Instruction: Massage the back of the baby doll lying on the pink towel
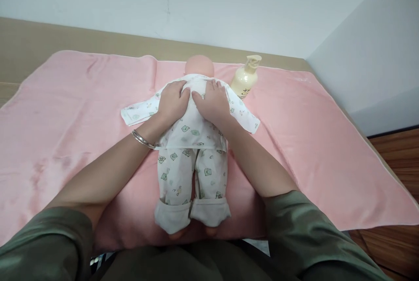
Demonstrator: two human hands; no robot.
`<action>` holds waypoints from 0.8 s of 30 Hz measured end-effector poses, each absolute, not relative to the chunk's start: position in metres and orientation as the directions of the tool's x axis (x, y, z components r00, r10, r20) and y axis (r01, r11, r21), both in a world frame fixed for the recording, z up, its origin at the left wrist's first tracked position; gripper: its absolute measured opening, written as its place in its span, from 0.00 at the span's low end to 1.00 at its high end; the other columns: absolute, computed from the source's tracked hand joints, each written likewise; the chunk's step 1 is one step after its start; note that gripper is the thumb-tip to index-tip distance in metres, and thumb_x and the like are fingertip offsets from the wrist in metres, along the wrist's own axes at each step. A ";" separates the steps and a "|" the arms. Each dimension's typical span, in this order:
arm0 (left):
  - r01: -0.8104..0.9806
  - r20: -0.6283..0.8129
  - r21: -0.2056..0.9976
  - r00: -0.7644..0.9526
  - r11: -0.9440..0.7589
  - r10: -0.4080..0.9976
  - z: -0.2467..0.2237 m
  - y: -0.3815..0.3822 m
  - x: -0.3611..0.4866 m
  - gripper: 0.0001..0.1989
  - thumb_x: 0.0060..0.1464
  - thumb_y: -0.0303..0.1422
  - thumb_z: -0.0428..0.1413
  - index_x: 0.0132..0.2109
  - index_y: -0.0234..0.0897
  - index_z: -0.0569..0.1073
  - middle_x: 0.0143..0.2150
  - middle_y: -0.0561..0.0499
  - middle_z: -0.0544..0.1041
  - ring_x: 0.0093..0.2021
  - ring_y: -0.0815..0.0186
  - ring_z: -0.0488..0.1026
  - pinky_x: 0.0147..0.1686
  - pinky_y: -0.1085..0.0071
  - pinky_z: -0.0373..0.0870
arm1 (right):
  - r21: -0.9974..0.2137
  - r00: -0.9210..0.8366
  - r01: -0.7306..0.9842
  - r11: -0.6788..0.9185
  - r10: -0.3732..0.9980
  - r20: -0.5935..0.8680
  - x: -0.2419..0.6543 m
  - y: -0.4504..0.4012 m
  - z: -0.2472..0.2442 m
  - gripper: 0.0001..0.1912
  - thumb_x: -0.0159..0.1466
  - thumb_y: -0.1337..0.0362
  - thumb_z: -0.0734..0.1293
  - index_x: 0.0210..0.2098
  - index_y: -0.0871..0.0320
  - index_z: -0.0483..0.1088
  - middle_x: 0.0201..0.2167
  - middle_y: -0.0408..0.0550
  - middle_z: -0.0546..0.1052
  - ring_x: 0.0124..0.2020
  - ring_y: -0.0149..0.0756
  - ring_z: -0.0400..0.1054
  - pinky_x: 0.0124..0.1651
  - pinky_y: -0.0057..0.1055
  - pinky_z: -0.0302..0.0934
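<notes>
Pink blanket [327,141], with a white-clad doll [196,135] stretched out on it.
The doll lies directly beneath the left hand [174,101] and right hand [214,103], both opened palm-down on its upper body, gripping nothing; just past the right hand stands a cream pump bottle [244,81].

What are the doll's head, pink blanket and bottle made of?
Doll's head: probably vinyl or plastic, matte, smooth and evenly coloured. Pink blanket: likely plush fabric, with soft folds and slight sheen. Bottle: seems glossy plastic, given its bright highlights; maybe glass.
</notes>
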State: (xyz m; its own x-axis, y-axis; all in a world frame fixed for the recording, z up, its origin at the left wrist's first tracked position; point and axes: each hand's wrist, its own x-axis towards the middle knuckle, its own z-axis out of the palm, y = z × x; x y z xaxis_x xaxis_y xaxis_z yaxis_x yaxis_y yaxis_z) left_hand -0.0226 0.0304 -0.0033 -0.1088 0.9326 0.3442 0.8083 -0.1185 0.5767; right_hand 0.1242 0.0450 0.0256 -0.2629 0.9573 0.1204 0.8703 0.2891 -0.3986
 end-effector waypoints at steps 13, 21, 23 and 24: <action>0.869 0.297 0.496 -0.182 0.012 0.937 0.011 0.019 -0.010 0.15 0.64 0.35 0.43 0.43 0.38 0.75 0.46 0.37 0.78 0.53 0.45 0.73 0.58 0.46 0.69 | -0.461 -0.422 0.752 0.471 0.881 0.212 0.135 0.058 0.021 0.26 0.71 0.53 0.61 0.59 0.65 0.67 0.64 0.60 0.71 0.67 0.51 0.62 0.73 0.48 0.53; 0.901 0.342 0.431 -0.119 -0.043 0.932 0.011 0.006 0.004 0.22 0.65 0.31 0.41 0.56 0.26 0.73 0.55 0.30 0.76 0.60 0.43 0.71 0.64 0.46 0.65 | -0.453 -0.565 0.661 0.598 0.794 0.224 0.152 0.066 0.027 0.28 0.72 0.50 0.59 0.61 0.64 0.67 0.63 0.61 0.72 0.65 0.52 0.64 0.70 0.48 0.58; 0.885 0.386 0.455 -0.095 -0.100 0.918 0.007 0.007 0.004 0.24 0.63 0.30 0.41 0.60 0.25 0.71 0.60 0.31 0.75 0.64 0.45 0.69 0.68 0.48 0.62 | -0.431 -0.556 0.691 0.580 0.808 0.196 0.152 0.062 0.030 0.30 0.72 0.51 0.58 0.64 0.67 0.65 0.66 0.62 0.69 0.68 0.53 0.61 0.72 0.49 0.56; 0.872 0.389 0.474 -0.083 -0.122 0.918 0.005 0.009 0.002 0.25 0.63 0.30 0.41 0.61 0.25 0.71 0.61 0.32 0.74 0.64 0.46 0.68 0.69 0.50 0.61 | -0.405 -0.541 0.721 0.563 0.822 0.178 0.149 0.058 0.032 0.31 0.73 0.53 0.58 0.67 0.69 0.62 0.69 0.64 0.67 0.70 0.54 0.59 0.73 0.49 0.53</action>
State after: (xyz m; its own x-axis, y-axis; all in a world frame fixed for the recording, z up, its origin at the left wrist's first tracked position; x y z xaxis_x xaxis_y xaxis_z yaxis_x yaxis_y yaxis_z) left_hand 0.0023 0.0093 0.0050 -0.0831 0.9176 0.3888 0.8723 -0.1217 0.4735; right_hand 0.1493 0.0583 0.0321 -0.5411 0.8218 0.1784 0.7207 0.5625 -0.4052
